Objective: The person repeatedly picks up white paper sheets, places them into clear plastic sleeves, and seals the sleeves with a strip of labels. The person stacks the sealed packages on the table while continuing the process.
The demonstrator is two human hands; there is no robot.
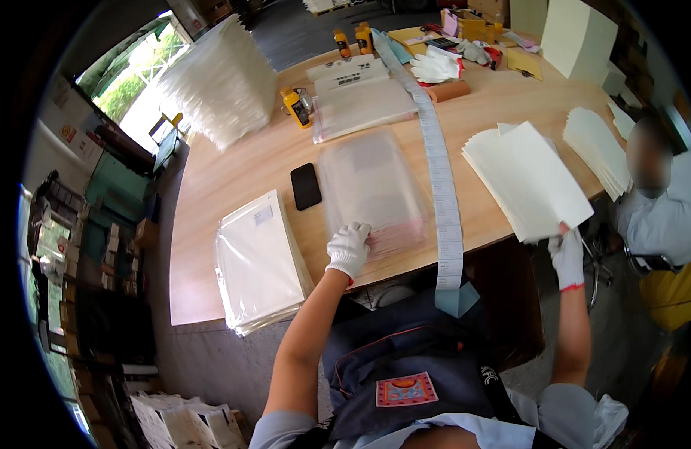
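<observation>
My left hand (349, 249), in a white knit glove, rests on the near left part of a stack of clear plastic bags (375, 179). Its fingers are curled against the bags' pinkish near end. My right hand (567, 256), gloved alike, pinches the near corner of a white paper sheet (536, 179) lying askew on a fanned pile at the right. Left of the bags, a pile of white sheets in clear bags (257, 262) has a small label on top. A strip of white labels (440, 176) runs between my hands and hangs over the front edge.
A black phone (306, 186) lies beside the bags. Farther back are an orange bottle (295, 107), packed clear bags (364, 108), spare gloves (436, 66) and a tall wrapped stack (222, 82). Another person (663, 194) sits at the right, near more white sheets (596, 150).
</observation>
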